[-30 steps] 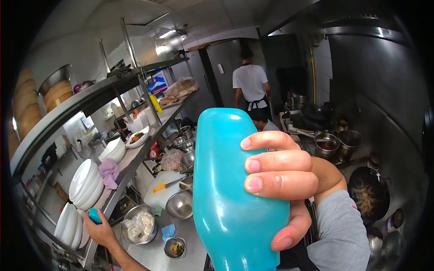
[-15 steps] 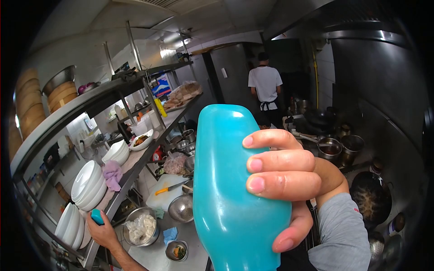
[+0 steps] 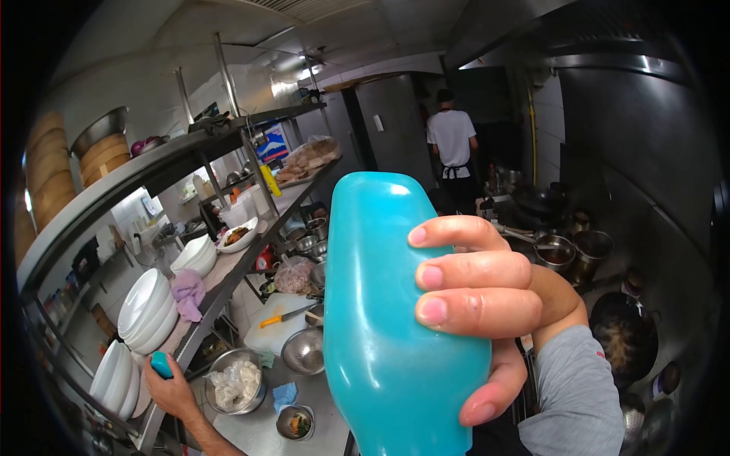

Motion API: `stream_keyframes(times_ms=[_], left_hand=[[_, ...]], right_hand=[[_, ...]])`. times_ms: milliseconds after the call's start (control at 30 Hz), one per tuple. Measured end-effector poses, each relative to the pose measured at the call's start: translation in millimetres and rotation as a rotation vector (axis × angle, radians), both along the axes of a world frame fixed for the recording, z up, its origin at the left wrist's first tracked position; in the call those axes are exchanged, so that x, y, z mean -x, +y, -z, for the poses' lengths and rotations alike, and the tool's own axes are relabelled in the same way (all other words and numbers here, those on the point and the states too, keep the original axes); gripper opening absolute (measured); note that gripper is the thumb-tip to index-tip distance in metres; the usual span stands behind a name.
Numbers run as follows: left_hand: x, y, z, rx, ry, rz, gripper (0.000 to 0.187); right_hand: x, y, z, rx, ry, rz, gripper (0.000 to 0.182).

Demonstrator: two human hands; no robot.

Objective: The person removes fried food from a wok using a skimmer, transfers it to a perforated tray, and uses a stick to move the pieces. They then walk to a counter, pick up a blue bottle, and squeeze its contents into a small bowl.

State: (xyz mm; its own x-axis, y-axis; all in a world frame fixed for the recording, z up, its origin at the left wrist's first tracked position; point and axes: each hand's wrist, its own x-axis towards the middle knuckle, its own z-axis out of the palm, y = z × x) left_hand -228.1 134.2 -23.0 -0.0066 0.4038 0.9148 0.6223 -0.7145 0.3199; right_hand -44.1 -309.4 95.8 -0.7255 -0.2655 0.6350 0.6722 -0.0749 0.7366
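Observation:
Close to the camera, my right hand (image 3: 475, 296) is wrapped round a glossy teal plastic bottle (image 3: 388, 304). The bottle fills the middle of the view, its lower end cut off by the frame's bottom edge. Several fingertips press on its right side, and the thumb is lower down. Over at the lower left, my left hand (image 3: 173, 395) is closed round a small teal cap (image 3: 161, 365), beside the edge of the steel shelf (image 3: 228, 292). White bowls (image 3: 146, 308) are stacked just above that hand. Most of the cap is hidden by the fingers.
Below the shelf, a steel worktop (image 3: 255, 433) carries a bowl of white pieces (image 3: 236, 384), a colander (image 3: 304, 351), a small metal cup (image 3: 295, 422) and an orange-handled knife (image 3: 281, 318). Pots and a wok (image 3: 623, 338) stand at right. A person in a white shirt (image 3: 453, 137) stands behind.
The person at the back has shifted slightly to the right. Both hands keep their grips and have barely moved.

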Motion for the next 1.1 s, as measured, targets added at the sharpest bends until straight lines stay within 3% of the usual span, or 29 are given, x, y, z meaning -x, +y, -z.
stream_keyframes(times_ms=[300,600,667,733,800,833,900,933,1000,1033,1100], left_hand=[[-0.3,1.8,0.6,-0.009,0.008,0.021,0.047],[1.0,5.6,4.5,0.002,0.045,-0.002,0.045],[5.4,-0.8,6.9,-0.011,-0.184,0.308,0.041],[11.8,-12.2,17.9,0.050,-0.155,0.310,0.040],[11.8,-50.6,37.5,0.124,-0.239,0.583,0.044],[15.9,-66.1,53.8,0.293,-0.214,0.805,0.048],[7.7,-122.8,73.9,0.405,0.050,0.956,0.076],[4.2,-149.0,85.3,0.557,0.123,1.032,0.081],[-14.0,-192.1,111.5,0.696,0.200,1.125,0.076],[-28.7,-208.9,118.5,0.673,0.222,1.225,0.070],[-49.1,-226.7,126.5,0.636,0.488,1.257,0.054]], right_hand=[[-8.8,2.5,5.7,0.001,0.025,-0.009,0.056],[-17.1,-18.6,57.1,0.283,0.244,-0.008,0.054],[-16.2,-26.5,74.9,0.470,0.356,-0.007,0.051],[-17.2,-33.3,98.4,0.620,0.527,-0.042,0.052],[-16.0,-34.7,127.4,0.789,0.718,-0.084,0.052],[-14.9,-30.5,146.6,0.804,0.745,-0.093,0.058],[-14.7,-20.8,182.1,0.866,0.845,-0.181,0.079],[-12.3,-16.3,204.6,0.874,0.856,-0.189,0.079],[-8.9,-8.1,252.5,0.985,1.112,-0.116,0.089],[-7.8,-4.1,277.3,0.984,1.118,-0.115,0.089],[-4.8,-0.6,320.9,1.101,1.255,0.007,0.090]])
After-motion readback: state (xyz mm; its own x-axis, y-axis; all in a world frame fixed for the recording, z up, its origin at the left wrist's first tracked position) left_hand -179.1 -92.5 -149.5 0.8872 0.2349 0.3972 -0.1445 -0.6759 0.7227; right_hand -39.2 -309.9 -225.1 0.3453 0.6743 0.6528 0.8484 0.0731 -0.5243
